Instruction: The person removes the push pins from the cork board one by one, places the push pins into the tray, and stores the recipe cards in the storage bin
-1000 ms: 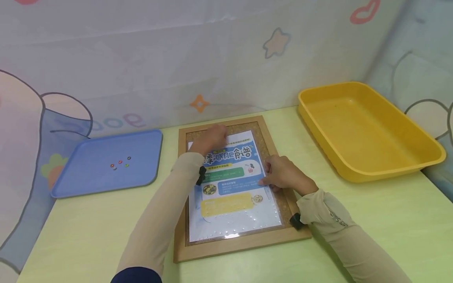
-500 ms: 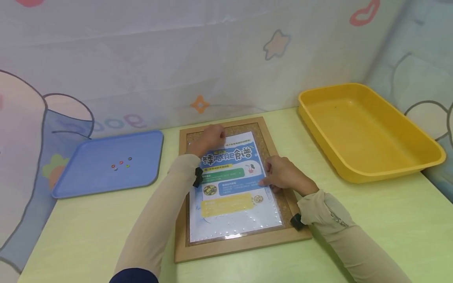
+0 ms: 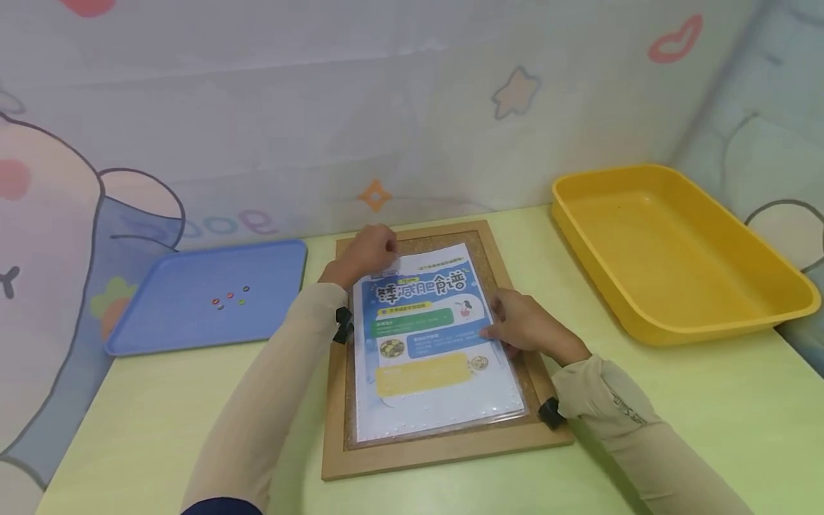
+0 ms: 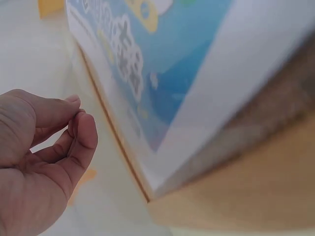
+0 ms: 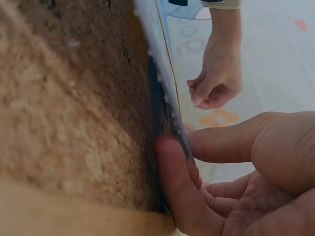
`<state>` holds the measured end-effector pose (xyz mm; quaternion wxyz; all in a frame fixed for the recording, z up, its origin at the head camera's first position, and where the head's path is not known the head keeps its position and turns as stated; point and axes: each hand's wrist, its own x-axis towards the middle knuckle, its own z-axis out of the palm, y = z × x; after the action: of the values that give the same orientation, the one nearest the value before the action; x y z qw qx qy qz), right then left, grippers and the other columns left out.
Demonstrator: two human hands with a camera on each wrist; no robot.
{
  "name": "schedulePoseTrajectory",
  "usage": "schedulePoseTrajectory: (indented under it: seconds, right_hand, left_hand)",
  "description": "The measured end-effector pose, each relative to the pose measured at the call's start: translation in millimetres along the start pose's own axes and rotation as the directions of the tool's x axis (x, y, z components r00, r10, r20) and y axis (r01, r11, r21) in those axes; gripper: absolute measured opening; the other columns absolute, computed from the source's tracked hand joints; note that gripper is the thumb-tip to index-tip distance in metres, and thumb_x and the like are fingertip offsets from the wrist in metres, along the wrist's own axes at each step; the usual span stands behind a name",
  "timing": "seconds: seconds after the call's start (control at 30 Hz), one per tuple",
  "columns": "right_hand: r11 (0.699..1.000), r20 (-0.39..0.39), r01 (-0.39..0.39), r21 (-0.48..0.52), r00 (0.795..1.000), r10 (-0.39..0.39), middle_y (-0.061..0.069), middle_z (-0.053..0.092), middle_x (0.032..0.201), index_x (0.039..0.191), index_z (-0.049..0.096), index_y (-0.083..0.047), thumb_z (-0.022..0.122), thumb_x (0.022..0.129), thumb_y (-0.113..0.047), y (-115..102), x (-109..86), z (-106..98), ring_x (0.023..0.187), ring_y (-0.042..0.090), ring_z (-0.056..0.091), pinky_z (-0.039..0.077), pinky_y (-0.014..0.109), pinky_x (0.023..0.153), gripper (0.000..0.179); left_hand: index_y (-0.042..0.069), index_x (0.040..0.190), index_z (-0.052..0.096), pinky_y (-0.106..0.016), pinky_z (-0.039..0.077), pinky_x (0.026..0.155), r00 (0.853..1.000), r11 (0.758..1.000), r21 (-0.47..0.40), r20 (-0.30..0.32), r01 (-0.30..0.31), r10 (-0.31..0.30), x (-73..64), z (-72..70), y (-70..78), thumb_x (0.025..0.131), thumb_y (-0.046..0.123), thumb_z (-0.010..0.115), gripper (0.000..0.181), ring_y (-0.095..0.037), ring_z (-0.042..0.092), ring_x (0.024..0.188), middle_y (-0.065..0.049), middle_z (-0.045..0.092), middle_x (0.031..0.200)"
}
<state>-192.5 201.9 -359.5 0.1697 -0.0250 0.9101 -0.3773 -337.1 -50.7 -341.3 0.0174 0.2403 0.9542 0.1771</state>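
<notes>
A poster in a clear plastic sleeve [image 3: 428,322] lies over a wood-framed cork board [image 3: 373,466]. My right hand [image 3: 524,322] pinches the sleeve's right edge, thumb on top and fingers beneath. Up close in the right wrist view, that edge [image 5: 170,83] stands off the cork [image 5: 74,123]. My left hand [image 3: 367,252] is raised over the board's upper left corner, apart from the poster. Its thumb and fingertips meet in the left wrist view, where the hand [image 4: 49,152] shows nothing clearly between them; anything tiny there is hidden.
A blue tray [image 3: 174,300] with several tiny coloured pieces [image 3: 230,295] stands left of the board. On the right is a deep yellow tub [image 3: 682,243]. Behind the table [image 3: 148,429] rises a printed cloth backdrop [image 3: 290,143].
My left hand has drawn left, away from the poster's top. The sleeve's lower right part has lifted slightly, with my right hand still gripping its edge. The head view has shifted a little.
</notes>
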Motion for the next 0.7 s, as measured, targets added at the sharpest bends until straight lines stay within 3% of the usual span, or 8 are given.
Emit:
schedulePoseTrajectory:
  seconds: [0.2, 0.37, 0.53, 0.7]
  right_hand:
    - [1.0, 0.0, 0.015, 0.005, 1.0, -0.015, 0.018, 0.064, 0.09, 0.114, 0.047, 0.004, 0.065, 0.094, -0.009, 4, 2.0, -3, 0.067, 0.021, 0.065, 0.054, 0.029, 0.054, 0.03]
    - [0.995, 0.006, 0.059, 0.079, 0.998, -0.06, 0.021, 0.062, 0.101, 0.12, 0.04, 0.002, 0.054, 0.1, -0.007, 9, 6.8, -10, 0.082, 0.024, 0.064, 0.052, 0.028, 0.066, 0.026]
    - [0.969, 0.032, 0.07, 0.238, 0.996, -0.08, 0.025, 0.062, 0.112, 0.125, 0.033, 0.002, 0.043, 0.103, -0.004, 18, 10.5, -20, 0.094, 0.026, 0.067, 0.05, 0.033, 0.083, 0.025]
    - [0.94, 0.04, 0.003, 0.34, 0.999, -0.018, 0.028, 0.06, 0.121, 0.132, 0.026, -0.003, 0.039, 0.106, -0.008, 25, 7.8, -36, 0.096, 0.027, 0.068, 0.055, 0.035, 0.08, 0.029]
  left_hand:
    - [0.0, 0.086, 0.071, -0.034, 0.043, 0.067, 1.0, 1.0, 0.022, -0.001, -0.002, 0.002, -5.3, -12.9, -11.9, 0.092, 0.003, 0.057, 0.016, -0.021, 0.051, 0.071, -0.01, 0.063, 0.079]
    - [0.001, 0.079, 0.068, -0.035, 0.042, 0.065, 1.0, 1.0, 0.025, -0.018, -0.009, 0.009, -15.7, -24.5, -25.2, 0.09, 0.002, 0.056, 0.016, -0.02, 0.049, 0.066, -0.007, 0.06, 0.073]
    - [-0.004, 0.087, 0.072, -0.042, 0.049, 0.074, 0.999, 1.0, -0.002, -0.033, -0.001, 0.0, -28.0, -36.0, -35.9, 0.088, 0.0, 0.056, 0.017, -0.026, 0.058, 0.074, -0.015, 0.069, 0.086]
    - [-0.006, 0.096, 0.072, -0.048, 0.052, 0.082, 0.999, 0.999, 0.002, -0.029, 0.039, -0.039, -39.4, -47.2, -49.5, 0.093, 0.0, 0.056, 0.017, -0.035, 0.065, 0.086, -0.021, 0.072, 0.096]
